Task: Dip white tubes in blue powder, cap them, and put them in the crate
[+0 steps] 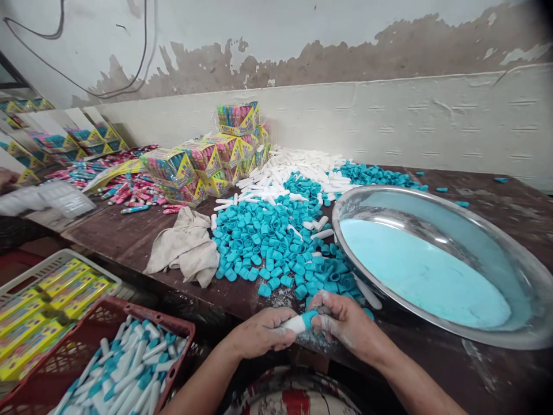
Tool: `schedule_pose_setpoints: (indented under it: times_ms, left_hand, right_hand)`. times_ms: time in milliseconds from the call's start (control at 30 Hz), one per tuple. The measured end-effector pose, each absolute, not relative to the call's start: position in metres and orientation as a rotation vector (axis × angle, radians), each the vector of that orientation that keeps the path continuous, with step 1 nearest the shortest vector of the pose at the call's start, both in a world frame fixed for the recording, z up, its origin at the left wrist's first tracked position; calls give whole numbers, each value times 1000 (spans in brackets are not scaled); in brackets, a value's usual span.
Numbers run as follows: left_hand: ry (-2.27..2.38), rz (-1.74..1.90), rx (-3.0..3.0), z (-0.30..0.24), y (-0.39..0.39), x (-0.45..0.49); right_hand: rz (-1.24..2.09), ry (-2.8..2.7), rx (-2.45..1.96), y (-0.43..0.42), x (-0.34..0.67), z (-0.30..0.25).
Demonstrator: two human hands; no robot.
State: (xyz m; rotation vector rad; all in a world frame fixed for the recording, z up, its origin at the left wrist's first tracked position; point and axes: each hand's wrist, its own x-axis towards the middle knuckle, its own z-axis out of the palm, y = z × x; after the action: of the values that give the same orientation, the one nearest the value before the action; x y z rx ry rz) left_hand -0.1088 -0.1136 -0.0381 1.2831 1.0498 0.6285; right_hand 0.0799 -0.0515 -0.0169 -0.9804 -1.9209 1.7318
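My left hand is closed round a short white plastic tube, held low over the table's front edge. A blue cap sits on the tube's right end. The fingers of my right hand pinch that cap, and they look dusted with powder. Just beyond my hands spreads a heap of loose blue caps. Behind it lies a pile of white tubes. To the right, a wide metal basin holds pale blue powder.
A crumpled cloth lies left of the caps. Packed display boxes are stacked behind it, near loose coloured pens. Below left stand a red crate of capped tubes and a pale crate of yellow boxes. Another person's hand shows far left.
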Motion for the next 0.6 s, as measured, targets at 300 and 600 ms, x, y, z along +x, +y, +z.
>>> schedule_pose_setpoints:
  times_ms: [300,600]
  left_hand:
    - [1670,381,1936,-50,-111,-85]
    - [1759,282,1981,-47,-109,-88]
  right_hand:
    - [1904,-1882,-1071,-51,75,-22]
    - [1417,-2135,-1095,-55,58,-35]
